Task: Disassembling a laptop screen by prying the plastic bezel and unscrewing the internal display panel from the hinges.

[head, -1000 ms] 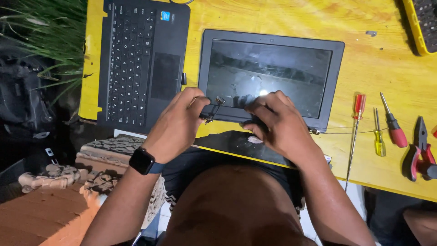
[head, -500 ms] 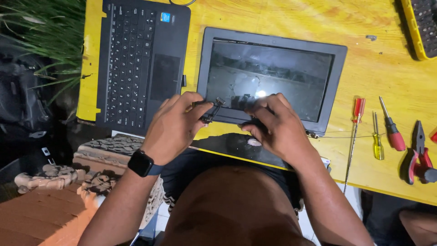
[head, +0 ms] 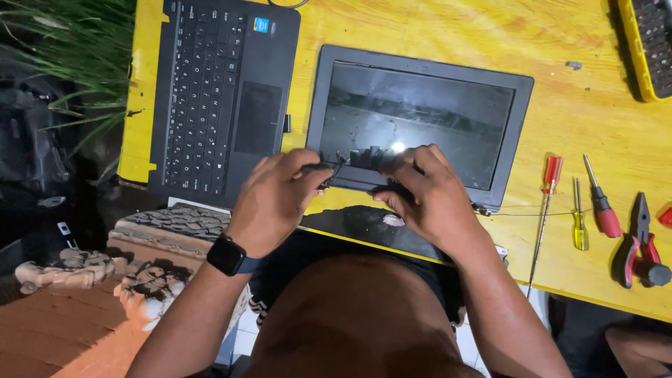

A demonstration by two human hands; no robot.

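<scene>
Both hands work at the near edge of a detached laptop screen panel (head: 418,119) lying flat on the yellow desk (head: 434,35). The left hand (head: 276,199) pinches a thin black cable (head: 329,168) at the panel's lower left corner, while the right hand (head: 427,192) presses closed fingers on the lower bezel. A laptop keyboard base (head: 217,91) lies just left; screwdrivers (head: 553,175) and pliers (head: 640,245) sit well right.

The left hand (head: 280,199) and right hand (head: 427,199) cover the screen panel's (head: 420,115) near edge, hiding each grip. A second keyboard (head: 654,42) is cut off at the top right corner.
</scene>
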